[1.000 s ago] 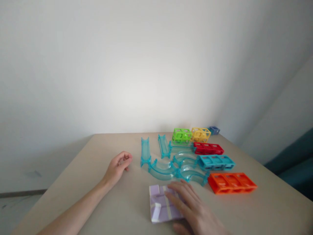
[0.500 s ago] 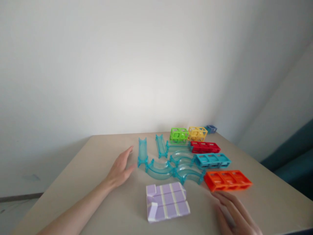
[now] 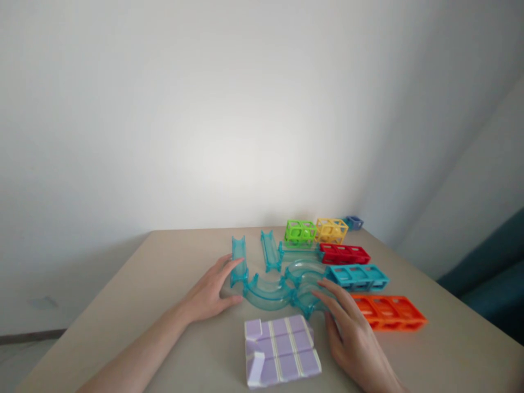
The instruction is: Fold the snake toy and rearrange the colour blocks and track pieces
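My left hand [image 3: 213,292], fingers apart, reaches over the near end of a straight clear-blue track piece [image 3: 239,255]; whether it touches the piece is hard to make out. Just right of it lies a curved clear-blue track piece [image 3: 268,295], joined to other curved pieces. My right hand [image 3: 347,330] has its fingers spread over the right-hand curved track piece [image 3: 313,289], hiding part of it. Beside that hand is an orange block frame [image 3: 391,312]. Between the hands, nearer to me, rests a lilac tiled slab [image 3: 282,349].
A turquoise block frame [image 3: 360,277] and a red one [image 3: 344,254] sit at the right. Behind them stand green [image 3: 300,233] and yellow [image 3: 331,231] cube frames and a dark blue piece [image 3: 354,222]. Another straight track [image 3: 270,251] lies near the back. A wall [image 3: 245,136] rises behind the table.
My right hand has moved up and left from below the orange frame to over the curved track. My left hand has shifted right, to the straight track piece.
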Tool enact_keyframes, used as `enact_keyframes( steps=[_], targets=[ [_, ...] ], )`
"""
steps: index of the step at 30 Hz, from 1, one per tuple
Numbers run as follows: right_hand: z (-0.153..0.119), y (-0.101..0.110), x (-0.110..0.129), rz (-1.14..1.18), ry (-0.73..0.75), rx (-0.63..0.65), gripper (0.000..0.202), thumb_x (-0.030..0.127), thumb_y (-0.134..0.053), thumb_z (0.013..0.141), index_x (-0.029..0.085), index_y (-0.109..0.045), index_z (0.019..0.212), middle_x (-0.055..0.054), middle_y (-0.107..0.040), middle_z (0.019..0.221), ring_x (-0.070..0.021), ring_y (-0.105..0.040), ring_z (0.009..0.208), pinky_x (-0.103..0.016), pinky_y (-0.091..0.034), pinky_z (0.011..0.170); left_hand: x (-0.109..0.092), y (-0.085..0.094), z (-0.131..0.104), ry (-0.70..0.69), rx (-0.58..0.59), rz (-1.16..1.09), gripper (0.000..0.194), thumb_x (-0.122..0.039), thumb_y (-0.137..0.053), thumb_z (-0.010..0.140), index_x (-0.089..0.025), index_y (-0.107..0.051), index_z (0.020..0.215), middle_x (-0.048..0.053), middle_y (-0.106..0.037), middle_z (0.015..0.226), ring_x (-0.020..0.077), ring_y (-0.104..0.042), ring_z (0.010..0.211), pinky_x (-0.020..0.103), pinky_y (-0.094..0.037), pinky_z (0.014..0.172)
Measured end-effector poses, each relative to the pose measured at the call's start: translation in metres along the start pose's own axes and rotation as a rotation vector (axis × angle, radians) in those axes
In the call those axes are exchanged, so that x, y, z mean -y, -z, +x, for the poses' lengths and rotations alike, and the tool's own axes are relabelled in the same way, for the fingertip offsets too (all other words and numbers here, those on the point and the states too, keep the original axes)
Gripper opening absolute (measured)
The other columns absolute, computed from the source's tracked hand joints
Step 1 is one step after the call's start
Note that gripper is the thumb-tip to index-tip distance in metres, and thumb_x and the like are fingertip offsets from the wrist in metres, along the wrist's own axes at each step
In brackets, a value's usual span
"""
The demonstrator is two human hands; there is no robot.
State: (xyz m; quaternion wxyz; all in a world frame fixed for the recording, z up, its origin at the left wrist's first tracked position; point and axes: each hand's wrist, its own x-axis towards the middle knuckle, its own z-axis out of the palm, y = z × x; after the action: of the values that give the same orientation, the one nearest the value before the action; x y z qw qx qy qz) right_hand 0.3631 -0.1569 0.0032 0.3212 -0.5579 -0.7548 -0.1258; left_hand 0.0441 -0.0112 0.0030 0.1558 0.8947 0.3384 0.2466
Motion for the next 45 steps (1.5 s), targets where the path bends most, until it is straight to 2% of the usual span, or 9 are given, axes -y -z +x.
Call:
enact_keyframes(
  steps=[6,14,17,25,34,37,40,43,45],
  targets=[
    [0.020,0.010,0.009,0.074,-0.002,-0.050,0.036,0.008,-0.038,0.086,0.020,-0.059,0.112,-0.011,-0.053,0.128,-0.0229,-0.051,0.122,-0.039,-0.048,0.098,-0.001,0.001,0.007,0.029,-0.070,-0.091,0.040,-0.045,-0.056,0.087,-0.026,-0.055,0.122,0.008,-0.056,0.114,0.0227,-0.055,0.106,0.037,-0.046,0.093],
    [0.122,-0.005,0.054,-0.004,0.052,0.421,0.040,0.029,-0.059,0.083,0.017,-0.059,0.122,-0.015,-0.059,0.116,-0.0291,-0.054,0.113,-0.045,-0.042,0.098,0.004,0.004,0.009,0.076,-0.129,-0.215,0.029,-0.036,-0.058,0.087,-0.023,-0.059,0.113,0.005,-0.058,0.104,0.0190,-0.058,0.093,0.032,-0.046,0.085],
    [0.131,-0.014,0.055,0.019,0.040,0.438,0.045,0.035,-0.062,0.083,0.016,-0.058,0.123,-0.014,-0.060,0.112,-0.0281,-0.057,0.109,-0.043,-0.042,0.097,0.003,0.006,0.009,0.080,-0.126,-0.226,0.033,-0.036,-0.058,0.087,-0.024,-0.058,0.117,0.006,-0.058,0.104,0.0192,-0.058,0.094,0.032,-0.046,0.086],
    [0.114,-0.018,0.037,0.088,-0.008,0.249,0.026,0.030,-0.053,0.091,0.017,-0.063,0.111,-0.010,-0.063,0.104,-0.0241,-0.059,0.103,-0.038,-0.045,0.093,0.003,0.006,0.009,0.049,-0.079,-0.230,0.047,-0.039,-0.060,0.084,-0.027,-0.054,0.129,0.008,-0.058,0.115,0.0223,-0.056,0.105,0.036,-0.045,0.094],
    [0.104,0.000,0.053,0.116,0.042,0.163,0.023,0.025,-0.049,0.092,0.018,-0.063,0.110,-0.011,-0.064,0.104,-0.0233,-0.060,0.101,-0.039,-0.049,0.091,0.002,0.008,0.008,0.026,-0.073,-0.221,0.046,-0.042,-0.055,0.088,-0.026,-0.051,0.131,0.011,-0.052,0.126,0.0246,-0.051,0.117,0.040,-0.041,0.103],
    [0.078,0.013,0.056,0.048,0.061,0.182,0.037,0.036,-0.053,0.090,0.021,-0.056,0.125,-0.014,-0.056,0.126,-0.0290,-0.054,0.118,-0.045,-0.048,0.096,0.005,0.007,0.007,0.021,-0.065,-0.211,0.060,-0.050,-0.064,0.079,-0.027,-0.050,0.132,0.011,-0.047,0.132,0.0284,-0.048,0.123,0.043,-0.039,0.106],
    [0.037,0.011,0.055,-0.030,0.221,0.247,0.077,0.059,-0.061,0.079,0.024,-0.037,0.144,-0.018,-0.036,0.148,-0.0397,-0.036,0.134,-0.052,-0.048,0.095,0.007,0.005,0.005,-0.004,-0.042,-0.203,0.088,-0.060,-0.075,0.062,-0.027,-0.044,0.138,0.013,-0.033,0.144,0.0352,-0.038,0.131,0.049,-0.035,0.109],
    [-0.005,-0.006,0.047,-0.154,0.289,0.198,0.081,0.056,-0.063,0.079,0.031,-0.028,0.148,-0.016,-0.028,0.153,-0.0435,-0.032,0.135,-0.058,-0.046,0.095,0.003,0.001,0.005,-0.038,-0.019,-0.180,0.103,-0.064,-0.077,0.055,-0.028,-0.037,0.142,0.015,-0.017,0.151,0.0387,-0.034,0.133,0.052,-0.033,0.109],
    [-0.023,-0.015,0.041,-0.190,0.189,0.191,0.090,0.056,-0.064,0.077,0.029,-0.020,0.150,-0.018,-0.015,0.156,-0.0471,-0.025,0.136,-0.062,-0.044,0.094,-0.002,-0.004,0.007,-0.043,-0.028,-0.135,0.105,-0.065,-0.076,0.053,-0.028,-0.036,0.143,0.015,-0.009,0.153,0.0403,-0.034,0.133,0.054,-0.033,0.109]
  ],
)
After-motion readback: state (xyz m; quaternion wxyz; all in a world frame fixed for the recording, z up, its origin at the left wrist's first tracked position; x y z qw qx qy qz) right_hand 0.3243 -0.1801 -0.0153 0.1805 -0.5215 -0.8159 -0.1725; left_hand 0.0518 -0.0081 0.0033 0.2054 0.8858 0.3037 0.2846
